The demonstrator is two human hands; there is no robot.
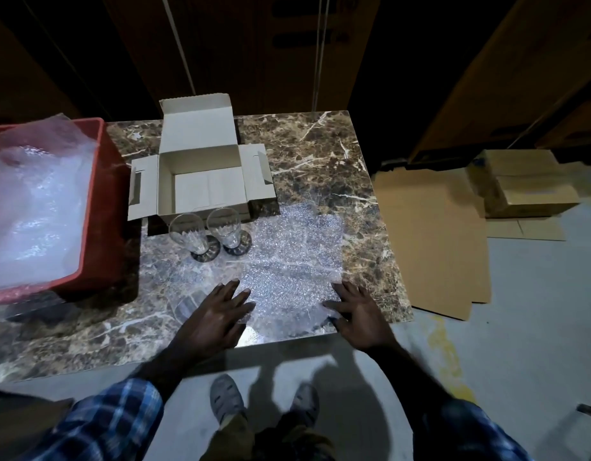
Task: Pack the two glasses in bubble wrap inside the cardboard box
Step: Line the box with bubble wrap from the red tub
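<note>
Both hands lie flat with fingers spread on the near edge of a sheet of bubble wrap (294, 261) spread on the marbled surface (337, 154) — the left hand (214, 314) on its near-left corner, the right hand (357, 311) on its near-right corner. Neither grip is pinching anything; the fingers are straight and press the sheet down.

The two glasses (207, 232) stand upright side by side, just off the sheet's far-left edge, beyond and slightly left of the left hand. So the left hand is the nearer one, and the reach runs away from the person and a little left. Their long axis is vertical now; to roll one in the sheet it would likely need laying on its side across the wrap.

The open cardboard box (201, 184) sits just behind the glasses, flaps out. A red bin (101, 207) with more wrap stands at far left.
</note>
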